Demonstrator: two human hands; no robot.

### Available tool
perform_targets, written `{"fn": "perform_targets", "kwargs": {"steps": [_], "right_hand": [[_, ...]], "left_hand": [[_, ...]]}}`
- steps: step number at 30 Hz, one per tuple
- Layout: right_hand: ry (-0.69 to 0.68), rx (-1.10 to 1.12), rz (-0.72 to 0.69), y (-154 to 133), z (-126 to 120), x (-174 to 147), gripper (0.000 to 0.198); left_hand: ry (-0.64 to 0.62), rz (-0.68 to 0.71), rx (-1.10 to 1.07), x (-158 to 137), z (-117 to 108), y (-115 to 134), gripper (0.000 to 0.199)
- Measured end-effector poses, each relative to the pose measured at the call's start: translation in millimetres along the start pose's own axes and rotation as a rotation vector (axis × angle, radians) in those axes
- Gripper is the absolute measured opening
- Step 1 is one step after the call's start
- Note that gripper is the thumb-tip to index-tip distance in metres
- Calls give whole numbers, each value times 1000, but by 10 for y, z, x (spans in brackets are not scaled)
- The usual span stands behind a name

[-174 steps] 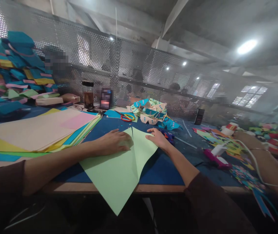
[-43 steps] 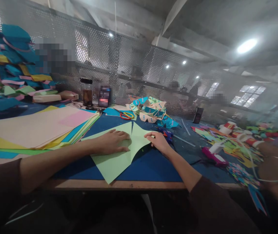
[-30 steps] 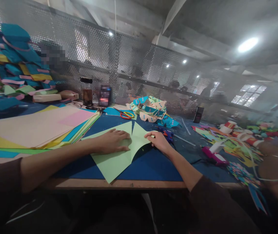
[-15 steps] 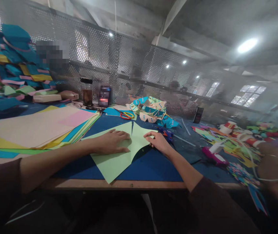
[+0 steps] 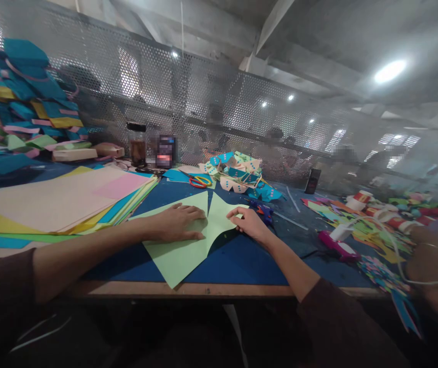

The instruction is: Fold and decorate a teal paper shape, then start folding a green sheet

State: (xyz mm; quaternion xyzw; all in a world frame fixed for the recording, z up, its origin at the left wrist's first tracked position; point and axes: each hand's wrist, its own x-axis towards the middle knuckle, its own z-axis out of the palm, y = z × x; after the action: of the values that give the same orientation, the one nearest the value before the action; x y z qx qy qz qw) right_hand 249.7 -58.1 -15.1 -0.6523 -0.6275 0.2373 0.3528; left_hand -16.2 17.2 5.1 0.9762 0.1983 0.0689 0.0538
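A light green sheet of paper (image 5: 180,258) lies on the blue tabletop, with a slit at its far edge and a crease or tear running down from it. My left hand (image 5: 178,223) rests flat on the left part, fingers stretched out. Between the thumb and fingers of my right hand (image 5: 245,223) is the raised right edge of the sheet, which curves up off the table. Just beyond that hand lies a dark blue glue gun (image 5: 262,210). Scissors with red and yellow handles (image 5: 199,182) lie past the far edge of the paper.
Stacked coloured sheets (image 5: 50,197) cover the left side. Cut paper pieces with dots (image 5: 238,174) are heaped at the back, near a jar (image 5: 137,145) and a phone (image 5: 165,152). At right are a magenta glue gun (image 5: 337,245), its cable, and another person's arm (image 5: 430,260).
My hands and the green paper stay almost exactly where they were. Only people in the background, beyond the mesh panel, have shifted.
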Motion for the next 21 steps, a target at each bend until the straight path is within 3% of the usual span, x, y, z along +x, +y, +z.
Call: {"fn": "perform_targets", "kwargs": {"steps": [8, 21], "right_hand": [[-28, 38, -4, -23, -3, -31, 27], [-66, 4, -9, -30, 13, -33, 19]], "left_hand": [[-49, -14, -8, -27, -16, 2, 64], [-46, 0, 14, -35, -27, 12, 67]]}}
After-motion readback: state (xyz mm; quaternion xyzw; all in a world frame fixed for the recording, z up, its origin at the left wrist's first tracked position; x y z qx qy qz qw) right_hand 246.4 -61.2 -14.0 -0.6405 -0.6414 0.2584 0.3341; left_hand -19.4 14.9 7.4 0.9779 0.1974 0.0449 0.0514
